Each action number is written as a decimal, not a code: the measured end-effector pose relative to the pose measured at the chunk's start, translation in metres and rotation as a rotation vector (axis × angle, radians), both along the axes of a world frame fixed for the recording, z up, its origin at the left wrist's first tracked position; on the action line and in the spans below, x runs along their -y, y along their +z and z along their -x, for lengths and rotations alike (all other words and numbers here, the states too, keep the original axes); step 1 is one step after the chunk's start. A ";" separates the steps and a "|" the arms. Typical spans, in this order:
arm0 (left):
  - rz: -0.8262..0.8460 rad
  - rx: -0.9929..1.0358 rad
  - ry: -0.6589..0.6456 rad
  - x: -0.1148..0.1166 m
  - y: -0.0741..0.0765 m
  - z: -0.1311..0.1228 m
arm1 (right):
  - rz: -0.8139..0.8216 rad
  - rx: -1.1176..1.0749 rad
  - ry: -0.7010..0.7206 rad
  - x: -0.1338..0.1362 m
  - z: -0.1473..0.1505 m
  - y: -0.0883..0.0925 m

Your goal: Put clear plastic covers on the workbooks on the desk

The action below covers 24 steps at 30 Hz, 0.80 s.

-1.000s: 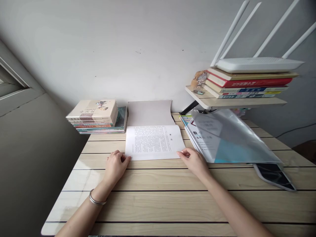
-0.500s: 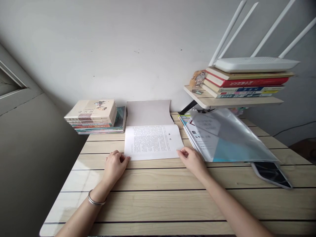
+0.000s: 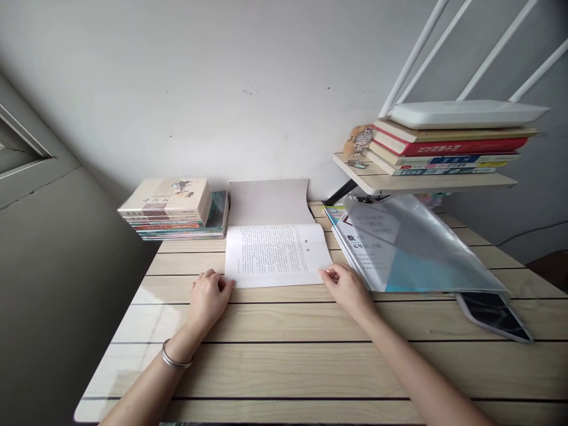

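Note:
An open book (image 3: pixel 275 254) lies on the table with a page of printed vertical text facing up. Its plain grey cover (image 3: pixel 270 201) is folded back toward the wall. At the lower left corner, my left hand (image 3: pixel 212 296) has curled fingers, and the thumb presses on the page edge. My right hand (image 3: pixel 347 289) pinches the lower right corner between thumb and fingers. A silver bangle (image 3: pixel 175 356) circles my left wrist.
Left of the book stands a stack of books (image 3: pixel 171 207). On the right are a clear plastic folder (image 3: pixel 412 248) over textbooks and a dark-screened phone (image 3: pixel 494 313). A small raised shelf (image 3: pixel 444 184) carries books and a white router (image 3: pixel 468 112). The wall is close behind.
The whole view has shifted slightly, so everything sits a little further right. Both hands keep the same places at the book's lower corners.

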<state>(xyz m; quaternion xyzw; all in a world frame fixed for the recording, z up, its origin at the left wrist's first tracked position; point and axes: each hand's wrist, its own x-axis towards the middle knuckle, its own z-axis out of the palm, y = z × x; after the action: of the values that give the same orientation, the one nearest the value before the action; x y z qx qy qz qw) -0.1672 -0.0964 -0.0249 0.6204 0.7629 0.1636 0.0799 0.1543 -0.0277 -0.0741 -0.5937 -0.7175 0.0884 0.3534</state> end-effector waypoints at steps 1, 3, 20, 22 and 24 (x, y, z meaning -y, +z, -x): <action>0.003 -0.003 0.001 0.000 0.000 0.000 | -0.002 0.003 0.003 0.000 0.000 0.000; 0.007 -0.012 0.003 -0.001 0.000 -0.001 | -0.005 0.006 0.004 0.000 0.000 0.000; 0.008 -0.159 -0.002 -0.002 -0.002 -0.007 | -0.069 0.066 0.020 0.001 0.000 -0.005; 0.018 -0.192 -0.004 -0.002 -0.001 -0.009 | -0.066 0.073 0.023 0.001 0.000 -0.005; 0.013 -0.235 -0.011 -0.002 0.000 -0.010 | -0.063 0.073 0.022 0.001 -0.001 -0.005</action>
<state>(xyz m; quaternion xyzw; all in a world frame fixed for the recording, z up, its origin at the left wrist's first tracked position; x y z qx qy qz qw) -0.1571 -0.0948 -0.0252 0.6389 0.7647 0.0840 -0.0052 0.1549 -0.0287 -0.0794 -0.5773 -0.7387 0.0478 0.3445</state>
